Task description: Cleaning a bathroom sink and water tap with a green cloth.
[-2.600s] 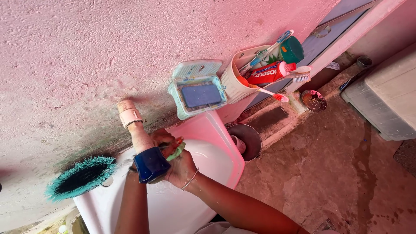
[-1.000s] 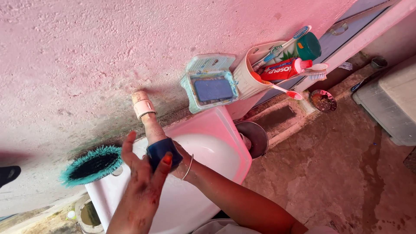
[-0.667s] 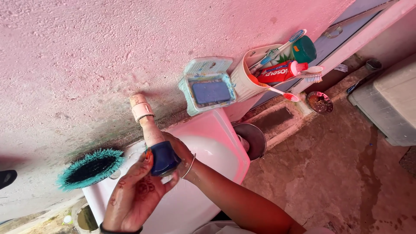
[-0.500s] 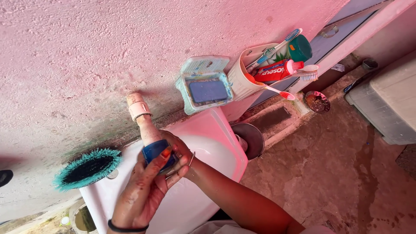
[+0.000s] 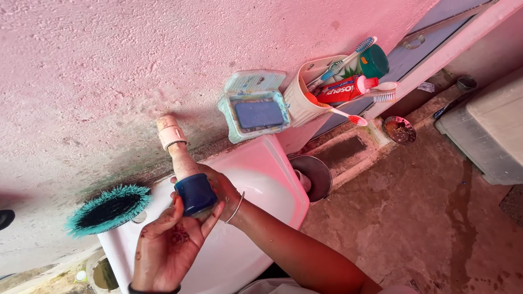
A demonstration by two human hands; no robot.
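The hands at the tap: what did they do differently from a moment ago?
The green scrap pinched at the blue tap end is gone from sight. The left hand came off, opened wide, and now rests palm-up under the tap end. The right hand stayed behind the tap. The teal brush, soap box, toothbrush cup and pink basin kept their places.

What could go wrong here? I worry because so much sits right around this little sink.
Both hands, the left hand and right hand, work close under the blue tap head, so a knuckle might knock it. The teal brush lies on the basin rim and could be elbowed off. The open soap box looks perched at the edge and might tip.
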